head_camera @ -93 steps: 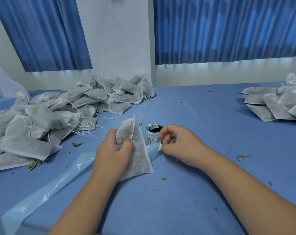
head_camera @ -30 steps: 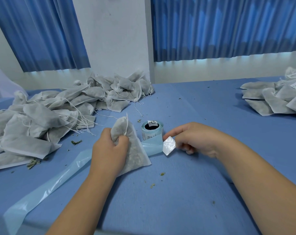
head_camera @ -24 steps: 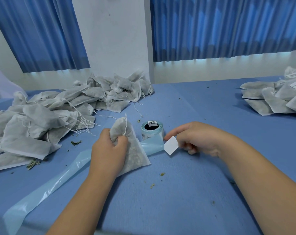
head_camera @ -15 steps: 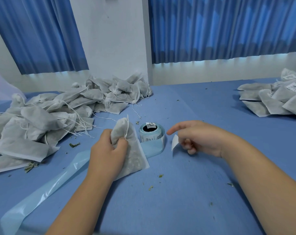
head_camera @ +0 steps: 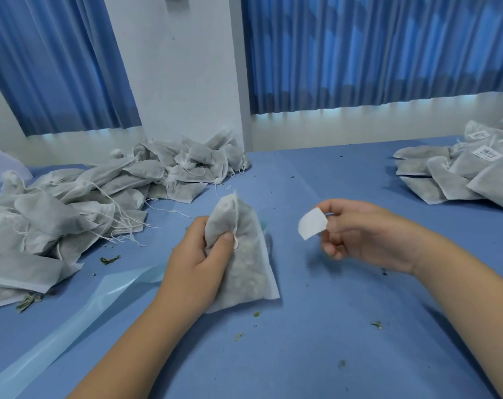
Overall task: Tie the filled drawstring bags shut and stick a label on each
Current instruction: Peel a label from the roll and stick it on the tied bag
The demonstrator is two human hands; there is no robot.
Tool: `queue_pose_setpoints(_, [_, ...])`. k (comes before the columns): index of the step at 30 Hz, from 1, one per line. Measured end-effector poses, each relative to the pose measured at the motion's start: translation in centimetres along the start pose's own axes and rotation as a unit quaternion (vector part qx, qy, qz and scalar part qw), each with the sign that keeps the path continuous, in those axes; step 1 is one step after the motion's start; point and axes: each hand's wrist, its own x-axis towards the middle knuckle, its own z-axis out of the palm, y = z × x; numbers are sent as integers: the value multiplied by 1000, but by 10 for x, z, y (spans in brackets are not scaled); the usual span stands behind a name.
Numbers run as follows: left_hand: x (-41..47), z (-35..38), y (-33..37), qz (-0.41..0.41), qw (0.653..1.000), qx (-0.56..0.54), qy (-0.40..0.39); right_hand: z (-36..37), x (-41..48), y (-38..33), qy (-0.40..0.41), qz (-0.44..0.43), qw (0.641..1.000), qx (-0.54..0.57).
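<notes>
"Left hand (head_camera: 198,260)?"
"Curled round the drawstring bag (head_camera: 244,254) below its neck; bag stands on the table (head_camera: 330,355), long axis leaning away, neck up, wide end nearest."
"Right hand (head_camera: 368,234)?"
"Pinching a label (head_camera: 313,224) beside the bag, apart; probably blank side showing."

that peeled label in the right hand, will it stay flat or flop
Probably floppy: the label curls where the right hand pinches one edge. Likely very light, since that fingertip grip alone holds it up.
</notes>
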Motion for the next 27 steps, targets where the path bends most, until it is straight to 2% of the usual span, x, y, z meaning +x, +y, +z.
queue_pose_setpoints(6, [29,45,31,-79,985,0,-155,1,-6,-10,-54,-104,986,122])
queue_pose_setpoints(9, [43,66,39,-73,967,37,-241,-2,-7,-12,-25,-136,980,141])
queue_pose_setpoints(12, [48,84,42,-89,950,-20,-300,-6,-6,-11,46,-152,980,121])
queue_pose_setpoints(15, [47,97,35,-130,934,-130,-308,-7,-3,-10,92,-156,977,115])
queue_pose_setpoints(19, [43,103,26,-176,900,-245,-315,-2,2,-6,115,-148,977,105])
queue_pose_setpoints(27, [41,97,24,-187,900,-267,-289,5,1,-3,138,-161,975,68])
